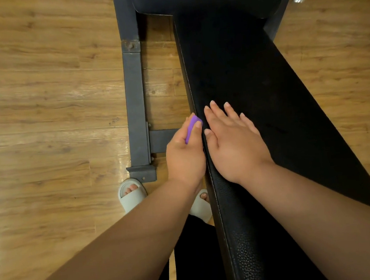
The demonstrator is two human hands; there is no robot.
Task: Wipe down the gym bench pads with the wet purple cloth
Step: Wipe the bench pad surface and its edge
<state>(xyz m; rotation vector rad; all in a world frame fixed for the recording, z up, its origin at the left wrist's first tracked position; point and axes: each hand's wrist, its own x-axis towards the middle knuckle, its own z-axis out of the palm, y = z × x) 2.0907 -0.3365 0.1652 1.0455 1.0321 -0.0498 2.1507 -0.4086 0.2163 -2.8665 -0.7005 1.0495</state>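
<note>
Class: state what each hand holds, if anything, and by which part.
The left hand grips the purple cloth by its lower part; right hand holds nothing, lying flat on the bench pad.

The person wears pale grey open-toed slides, the left slide (pixel 131 195) and the right slide (pixel 200 206), each with one broad moulded strap that leaves the toes showing. A plain black garment (pixel 191 263) covers the legs. Both forearms are bare down to the left hand (pixel 184 155) and the right hand (pixel 234 142), whose fingernails are plain and rounded.
</note>
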